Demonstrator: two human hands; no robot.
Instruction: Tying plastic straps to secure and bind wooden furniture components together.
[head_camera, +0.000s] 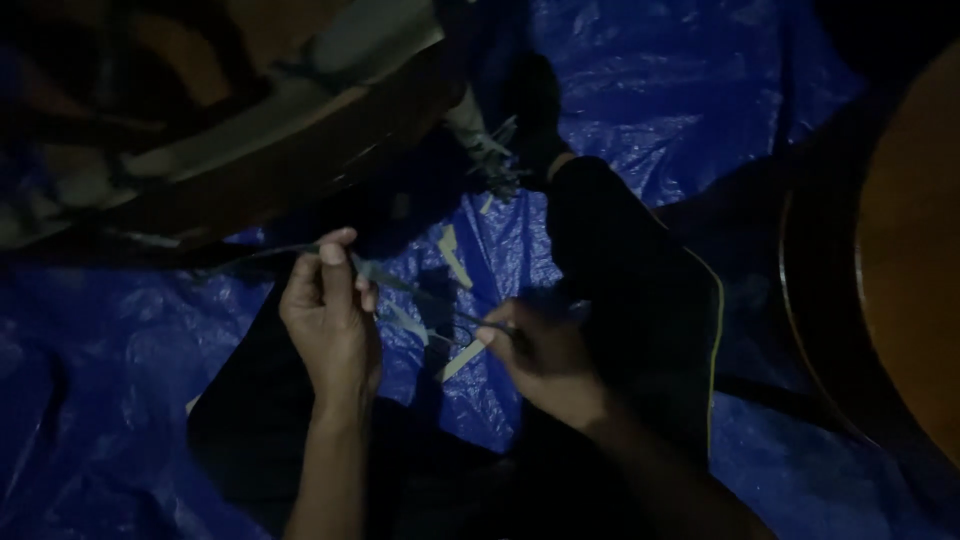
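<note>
The scene is dim. My left hand (328, 318) is closed around a thin green strip (400, 285), thumb and forefinger pinching it near its upper end. The strip runs down to the right to my right hand (540, 355), which pinches its other end between thumb and fingers. Both hands hover above my legs in dark trousers (640, 290), over a blue plastic tarp (650, 80). A few short pale strip offcuts (452, 250) lie on the tarp just beyond the hands.
A large bundle of long pale and brown leaves or strips (250, 120) lies across the upper left. A round wooden object with a dark rim (900, 260) fills the right edge. My foot (535, 100) reaches out at top centre.
</note>
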